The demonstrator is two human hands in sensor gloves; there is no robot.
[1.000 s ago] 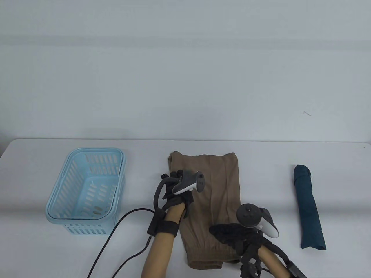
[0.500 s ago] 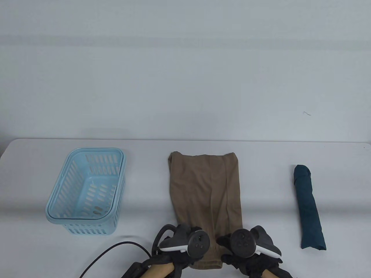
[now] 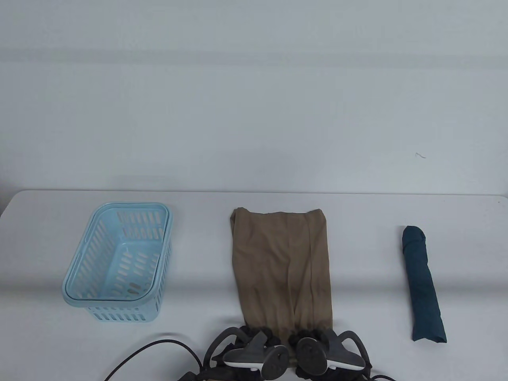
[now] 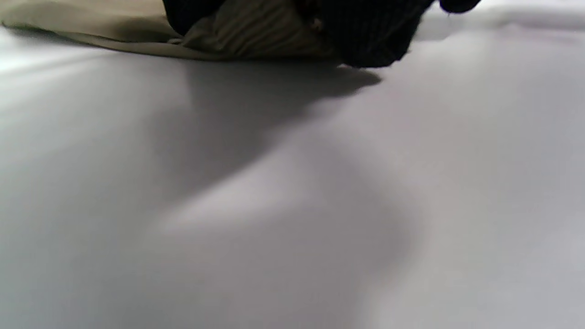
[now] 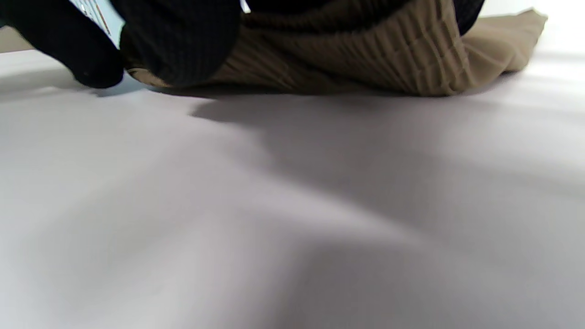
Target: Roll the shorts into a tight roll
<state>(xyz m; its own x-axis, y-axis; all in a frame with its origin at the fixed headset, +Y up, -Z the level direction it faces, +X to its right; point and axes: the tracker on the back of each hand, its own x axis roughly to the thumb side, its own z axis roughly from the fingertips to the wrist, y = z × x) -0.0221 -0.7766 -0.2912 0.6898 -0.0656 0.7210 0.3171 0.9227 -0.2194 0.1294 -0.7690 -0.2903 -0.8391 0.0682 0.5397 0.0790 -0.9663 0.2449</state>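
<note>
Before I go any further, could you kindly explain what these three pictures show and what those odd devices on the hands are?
They are a person's gloved hands; the devices are motion trackers strapped to their backs. One camera overlooks the table; the other two sit on the wrists. The left hand and right hand grip the near, elastic end of the tan shorts, apparently starting a roll. The right wrist view shows fingers on that gathered band. A blue basket stands left, a rolled dark blue cloth right.

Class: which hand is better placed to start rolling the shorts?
Neither alone: the left hand and right hand both grip the shorts at the near waistband, side by side. Probably both should roll together.
</note>
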